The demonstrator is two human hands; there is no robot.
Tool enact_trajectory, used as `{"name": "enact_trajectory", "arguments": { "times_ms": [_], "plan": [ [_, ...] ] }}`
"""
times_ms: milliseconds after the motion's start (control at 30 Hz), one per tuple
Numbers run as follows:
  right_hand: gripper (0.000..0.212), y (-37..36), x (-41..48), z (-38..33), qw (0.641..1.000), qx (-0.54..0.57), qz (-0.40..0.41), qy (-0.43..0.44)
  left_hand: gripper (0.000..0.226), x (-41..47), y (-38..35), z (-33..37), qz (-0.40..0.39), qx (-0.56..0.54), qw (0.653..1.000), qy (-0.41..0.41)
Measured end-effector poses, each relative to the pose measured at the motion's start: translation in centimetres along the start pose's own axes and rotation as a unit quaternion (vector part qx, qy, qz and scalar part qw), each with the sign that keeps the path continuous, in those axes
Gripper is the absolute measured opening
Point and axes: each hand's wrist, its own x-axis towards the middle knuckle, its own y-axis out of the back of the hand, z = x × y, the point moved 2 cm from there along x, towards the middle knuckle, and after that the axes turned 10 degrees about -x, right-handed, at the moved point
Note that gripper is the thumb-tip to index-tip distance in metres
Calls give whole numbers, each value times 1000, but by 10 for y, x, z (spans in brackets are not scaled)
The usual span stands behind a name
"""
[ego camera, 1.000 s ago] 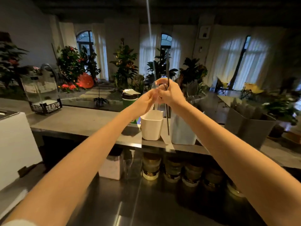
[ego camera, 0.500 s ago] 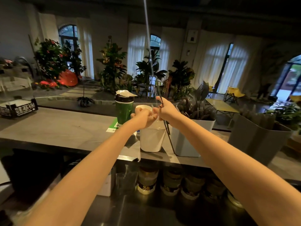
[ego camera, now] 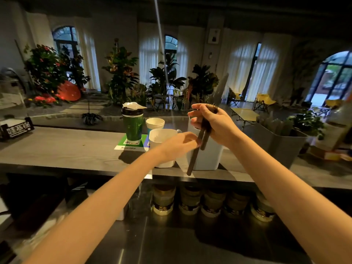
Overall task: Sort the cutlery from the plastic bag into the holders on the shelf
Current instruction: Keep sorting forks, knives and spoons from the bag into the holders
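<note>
Dark cutlery pieces (ego camera: 202, 140), two, slant toward seven o'clock from the right hand (ego camera: 215, 124), whose fingers curl round them. The left hand (ego camera: 177, 145) pinches the longer handle. Behind them stands the tall white square holder (ego camera: 209, 159), with the round white cup holder (ego camera: 162, 136) at its nine o'clock. The grey shelf (ego camera: 57, 149) runs bare toward nine o'clock, its front edge just below.

Bare forearms (ego camera: 106, 202), bare hands (ego camera: 178, 144)

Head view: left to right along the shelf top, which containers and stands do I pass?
Black sign box → green lidded cup → round white holder → square white holder → grey bin.
</note>
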Motion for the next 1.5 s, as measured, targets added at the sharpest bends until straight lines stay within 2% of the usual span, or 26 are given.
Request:
{"name": "enact_trajectory", "arguments": {
  "times_ms": [100,200,333,467,633,700,767,867,900,1000,1133,1200,1300,1367,1433,1500],
  "plan": [
    [21,18,-13,-2,999,32,10,2,11,-7,-20,17,-31,-17,999,-1],
    [25,30,-29,-4,998,56,8,-18,13,-8,-36,32,-34,-34,999,9],
    [34,46,-54,3,998,36,-7,-56,17,-6,-52,45,29,-27,999,-10],
    [46,66,-83,10,995,10,-45,-89,18,-6,-74,59,50,-46,998,-19],
    [35,83,-107,14,990,-19,-120,-71,16,-9,-101,69,40,-26,998,-28],
    [31,85,-112,14,990,-42,-118,-61,22,-7,-106,66,59,-10,998,-4],
    [26,87,-114,11,993,-80,-71,-55,23,-5,-105,65,101,17,995,13],
    [25,91,-112,7,986,-163,-19,-42,22,-8,-94,75,212,3,977,-7],
    [25,91,-110,7,980,-192,-24,-50,28,-10,-90,80,224,-27,974,-26],
    [25,84,-107,7,971,-217,-67,-80,43,-9,-81,94,190,-55,978,-73],
    [29,73,-100,6,979,-151,-118,-66,20,-4,-69,98,238,-73,965,-78],
    [34,74,-92,3,985,-146,-80,-43,12,-3,-57,98,273,-88,953,-96],
    [33,85,-72,-4,982,-175,72,11,5,0,-22,105,361,-85,919,-135],
    [27,94,-57,-10,968,-186,161,40,10,3,3,109,429,-62,886,-165],
    [17,99,-38,-17,956,-203,200,64,13,9,21,111,485,-38,853,-191],
    [12,97,-17,-24,953,-218,194,77,6,17,30,111,515,-19,832,-205]
  ]
}}
